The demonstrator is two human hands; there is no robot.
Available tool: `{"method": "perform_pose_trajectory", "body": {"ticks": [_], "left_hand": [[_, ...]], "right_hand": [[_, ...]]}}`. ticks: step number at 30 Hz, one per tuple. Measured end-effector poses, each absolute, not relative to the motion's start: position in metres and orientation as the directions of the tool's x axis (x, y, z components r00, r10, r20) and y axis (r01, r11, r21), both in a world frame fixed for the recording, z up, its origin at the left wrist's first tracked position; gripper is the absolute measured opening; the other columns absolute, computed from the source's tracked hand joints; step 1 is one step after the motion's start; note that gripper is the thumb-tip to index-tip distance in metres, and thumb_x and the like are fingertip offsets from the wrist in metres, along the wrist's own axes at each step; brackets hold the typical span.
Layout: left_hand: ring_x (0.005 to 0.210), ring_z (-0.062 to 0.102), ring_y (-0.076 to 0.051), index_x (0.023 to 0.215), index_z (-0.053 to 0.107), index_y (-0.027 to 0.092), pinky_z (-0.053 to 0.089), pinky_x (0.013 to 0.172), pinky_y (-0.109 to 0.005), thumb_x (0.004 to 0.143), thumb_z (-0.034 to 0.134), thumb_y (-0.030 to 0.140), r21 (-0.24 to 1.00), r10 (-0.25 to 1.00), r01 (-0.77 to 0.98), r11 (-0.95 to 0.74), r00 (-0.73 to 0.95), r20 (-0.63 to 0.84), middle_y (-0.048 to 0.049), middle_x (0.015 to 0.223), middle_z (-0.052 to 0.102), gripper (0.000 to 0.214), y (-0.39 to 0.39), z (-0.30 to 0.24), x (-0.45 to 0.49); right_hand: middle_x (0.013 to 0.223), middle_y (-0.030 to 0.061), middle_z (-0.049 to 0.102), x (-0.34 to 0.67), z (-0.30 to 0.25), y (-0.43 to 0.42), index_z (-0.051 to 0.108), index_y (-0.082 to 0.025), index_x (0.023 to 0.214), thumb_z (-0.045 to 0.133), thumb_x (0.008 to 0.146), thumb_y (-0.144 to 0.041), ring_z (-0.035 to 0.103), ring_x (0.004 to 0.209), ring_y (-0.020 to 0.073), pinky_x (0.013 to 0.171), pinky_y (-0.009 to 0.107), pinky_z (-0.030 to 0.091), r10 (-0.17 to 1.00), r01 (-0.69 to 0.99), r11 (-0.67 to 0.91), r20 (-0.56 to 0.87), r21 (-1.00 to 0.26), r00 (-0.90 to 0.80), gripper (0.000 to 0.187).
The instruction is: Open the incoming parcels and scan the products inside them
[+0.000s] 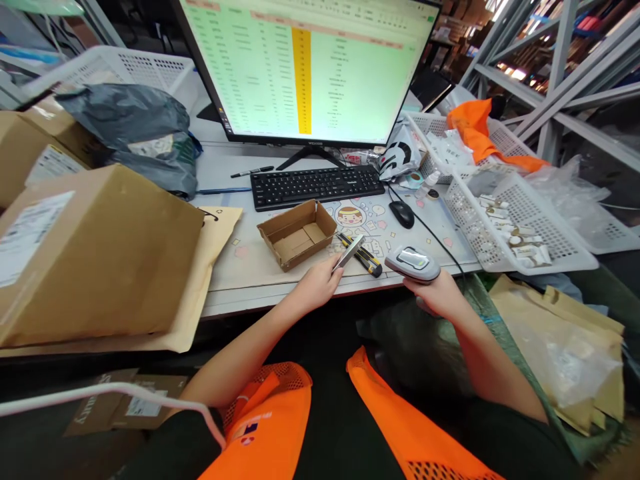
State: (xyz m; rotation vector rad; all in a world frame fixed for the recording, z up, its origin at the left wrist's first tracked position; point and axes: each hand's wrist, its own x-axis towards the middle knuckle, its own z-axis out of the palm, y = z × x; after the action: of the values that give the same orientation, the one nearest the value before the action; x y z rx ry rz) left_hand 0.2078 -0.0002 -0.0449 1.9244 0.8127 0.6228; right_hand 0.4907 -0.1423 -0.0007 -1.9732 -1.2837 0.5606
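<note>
My left hand [319, 284] is closed on a thin, flat silver-edged object [349, 252], seen nearly edge-on; its kind is not clear. Just under and beyond it, a yellow-and-black utility knife [369, 262] lies on the desk mat. My right hand [439, 295] grips the handle of a grey barcode scanner [414, 263], whose head points left, toward the flat object. An open, shallow cardboard box [299, 235] with bare cardboard inside sits just left of the knife. The scanner and the flat object are apart.
A monitor [320, 67] stands behind a black keyboard [317, 185] and a mouse [401, 214]. Large cartons [110, 260] and a grey plastic parcel [145, 133] crowd the left. White baskets [565, 257] with small packets stand at right. A scanner-side cable [435, 233] crosses the mat.
</note>
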Motion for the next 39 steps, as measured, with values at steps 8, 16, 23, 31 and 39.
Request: {"method": "perform_pose_trajectory", "body": {"ticks": [8,16,23,31,39], "left_hand": [[0.096,0.069,-0.025,0.129,0.075,0.017,0.055,0.090,-0.035,0.100,0.053,0.029,0.731,0.806,0.417,-0.540,0.507,0.305,-0.0111,0.108,0.071,0.038,-0.007,0.001,0.152],[0.111,0.070,-0.036,0.141,0.070,0.012,0.055,0.100,-0.047,0.095,0.060,0.027,0.473,0.877,0.742,-0.476,0.441,0.191,-0.0172,0.121,0.075,0.049,0.058,0.021,0.134],[0.120,0.069,-0.033,0.141,0.068,0.016,0.052,0.108,-0.044,0.097,0.063,0.043,0.602,0.848,0.602,-0.525,0.427,0.313,-0.0152,0.134,0.073,0.052,0.071,0.002,0.141],[0.122,0.059,-0.038,0.153,0.057,0.015,0.048,0.111,-0.053,0.086,0.080,0.056,0.413,0.744,0.620,-0.667,0.523,0.416,-0.0172,0.125,0.068,0.082,0.051,-0.021,0.126],[0.111,0.062,-0.032,0.147,0.060,0.019,0.053,0.105,-0.050,0.095,0.073,0.046,0.374,0.698,0.601,-0.706,0.503,0.510,-0.0126,0.111,0.067,0.061,0.036,-0.031,0.091]], "right_hand": [[0.082,0.0077,0.079,0.605,-0.012,-0.089,0.072,-0.017,0.097,0.085,0.069,-0.033,0.073,0.063,0.0229,0.056,0.034,0.062,0.725,0.263,-0.548,-0.294,-0.794,0.623,0.035],[0.089,0.0146,0.079,0.652,-0.025,-0.080,0.075,-0.017,0.083,0.075,0.080,-0.038,0.073,0.113,0.0365,0.103,0.048,0.058,0.600,0.405,-0.627,-0.080,-0.665,0.796,0.021],[0.125,0.0235,0.071,0.629,-0.033,-0.069,0.078,-0.009,0.116,0.064,0.086,-0.040,0.062,0.129,0.0366,0.120,0.054,0.043,0.662,0.689,-0.525,0.270,-0.500,0.700,0.046],[0.128,0.0188,0.073,0.513,-0.043,0.069,0.078,-0.013,0.126,0.054,0.099,-0.044,0.064,0.124,0.0329,0.116,0.047,0.048,0.942,0.876,-0.089,0.244,-0.474,0.228,0.047],[0.170,0.0234,0.038,0.485,-0.075,0.157,0.067,-0.011,0.145,0.058,0.101,-0.038,0.023,0.159,0.0434,0.126,0.063,0.026,0.941,0.941,-0.041,0.305,-0.337,0.150,0.052]]}}
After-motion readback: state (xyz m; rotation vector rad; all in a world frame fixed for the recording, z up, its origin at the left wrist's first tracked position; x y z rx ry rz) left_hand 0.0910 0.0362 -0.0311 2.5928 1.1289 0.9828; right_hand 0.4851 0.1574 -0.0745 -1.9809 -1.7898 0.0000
